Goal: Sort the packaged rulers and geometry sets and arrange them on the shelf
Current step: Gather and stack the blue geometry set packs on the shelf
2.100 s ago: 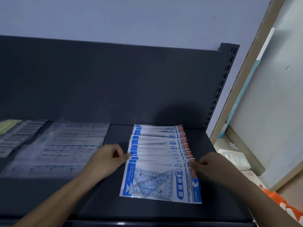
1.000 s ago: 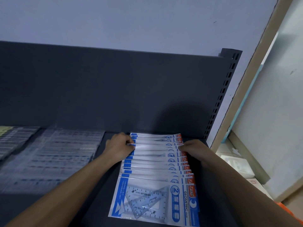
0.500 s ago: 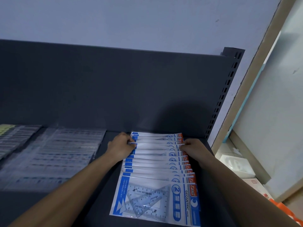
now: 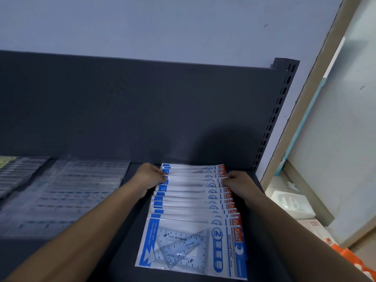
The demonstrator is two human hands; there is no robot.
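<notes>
Several blue-and-white geometry set packs (image 4: 193,247) lie overlapped in a row running from the front to the back of the dark shelf (image 4: 126,251). My left hand (image 4: 147,177) pinches the left edge of one pack near the back of the row. My right hand (image 4: 239,183) pinches the right, orange-tipped edge of the same pack (image 4: 191,179). The front pack shows two clear set squares and the word GEOMETRIC. Clear packaged rulers (image 4: 69,192) lie fanned out to the left on the shelf.
The shelf's dark back panel (image 4: 142,108) rises just behind the row, with a perforated upright (image 4: 274,119) at its right end. More ruler packs (image 4: 14,174) lie at the far left. White boxes (image 4: 293,204) and orange packaging (image 4: 354,261) sit on the floor to the right.
Both hands moved from the front of the row to its back end, and have stayed there, each gripping an edge of a pack. The row looks more evenly spaced.
</notes>
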